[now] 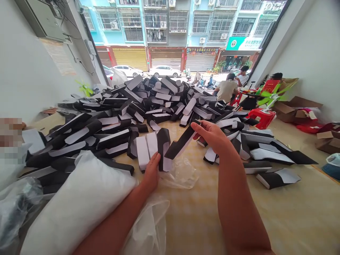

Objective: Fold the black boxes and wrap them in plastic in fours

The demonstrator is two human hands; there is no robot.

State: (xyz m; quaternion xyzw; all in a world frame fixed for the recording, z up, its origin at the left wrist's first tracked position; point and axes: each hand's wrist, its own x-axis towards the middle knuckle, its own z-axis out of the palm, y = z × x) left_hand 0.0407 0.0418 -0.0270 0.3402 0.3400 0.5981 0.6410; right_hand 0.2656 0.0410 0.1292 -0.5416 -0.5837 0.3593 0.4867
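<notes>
A black-and-white paper bundle [147, 150] stands in front of me, its white faces toward me and a curved black piece at its right. My left hand [151, 173] grips the lower right of this bundle, thumb in front; most of its fingers are hidden. My right hand [211, 136] is closed, pinching the upper end of a black strip [180, 141] between thumb and fingers. The strip slants down left, its lower end next to the bundle. A clear plastic bag [184, 175] lies beneath.
A large pile of similar black-and-white pieces [162, 95] spreads ahead and to both sides. A stuffed white bag [79, 202] lies at my left forearm. More clear plastic [150, 226] lies near me. People [227, 88] sit beyond, near a red stool [261, 118] and cardboard boxes [287, 109].
</notes>
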